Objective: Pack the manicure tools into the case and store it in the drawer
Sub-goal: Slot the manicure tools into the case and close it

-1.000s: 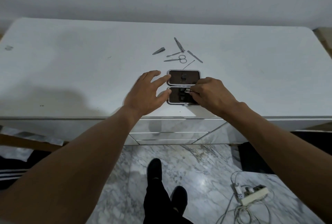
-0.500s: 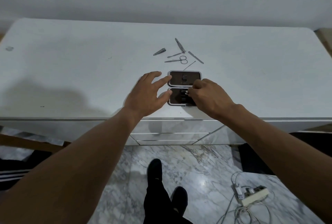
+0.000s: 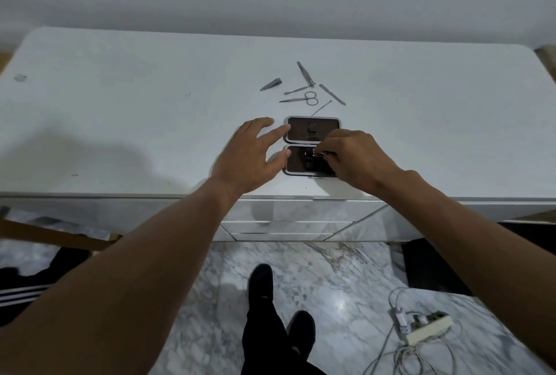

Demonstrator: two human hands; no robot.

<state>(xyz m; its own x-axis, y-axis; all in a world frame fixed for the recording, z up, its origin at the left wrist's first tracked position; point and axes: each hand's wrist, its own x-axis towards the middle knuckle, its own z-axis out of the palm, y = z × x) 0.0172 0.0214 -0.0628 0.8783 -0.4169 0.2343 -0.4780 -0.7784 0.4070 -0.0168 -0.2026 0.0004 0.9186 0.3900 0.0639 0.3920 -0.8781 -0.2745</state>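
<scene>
The manicure case (image 3: 301, 133) lies open flat on the white dresser top (image 3: 120, 121), two dark halves with light rims, near the front edge. My left hand (image 3: 249, 154) rests spread against the case's left side, fingertips touching both halves. My right hand (image 3: 352, 158) pinches a small metal tool (image 3: 319, 152) over the near half. Beyond the case lie loose steel tools: a nail clipper (image 3: 270, 85), tweezers (image 3: 305, 74), small scissors (image 3: 301, 99), a file (image 3: 332, 94) and a thin pick (image 3: 321, 108).
Closed drawer fronts (image 3: 285, 212) sit below the dresser's front edge. On the marble floor are my dark-clad feet (image 3: 261, 284) and a white power strip with cables (image 3: 421, 326) at the right. A wall rises behind the dresser.
My right hand has shifted slightly left over the near half of the case with the small tool. The left hand and the loose tools stay put.
</scene>
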